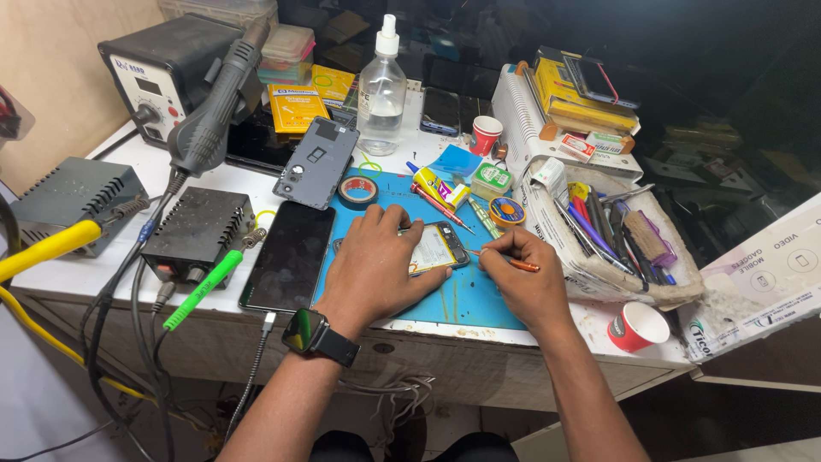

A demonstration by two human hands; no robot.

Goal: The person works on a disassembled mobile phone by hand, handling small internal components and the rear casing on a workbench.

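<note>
**Opened phone under two hands at a repair bench**

On the blue work mat (479, 299), the left hand (376, 261) lies flat – fingers spread – on an opened smartphone (436, 248); the right hand (522, 278), fingers pinched round an orange-handled tool (517, 263), sets its tip at the phone's edge

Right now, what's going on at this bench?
A person works on an opened phone lying on a blue mat. The left hand presses down on the phone, while the right hand holds an orange-handled tool, its tip at the phone's edge. A black screen panel lies to the left.
</note>
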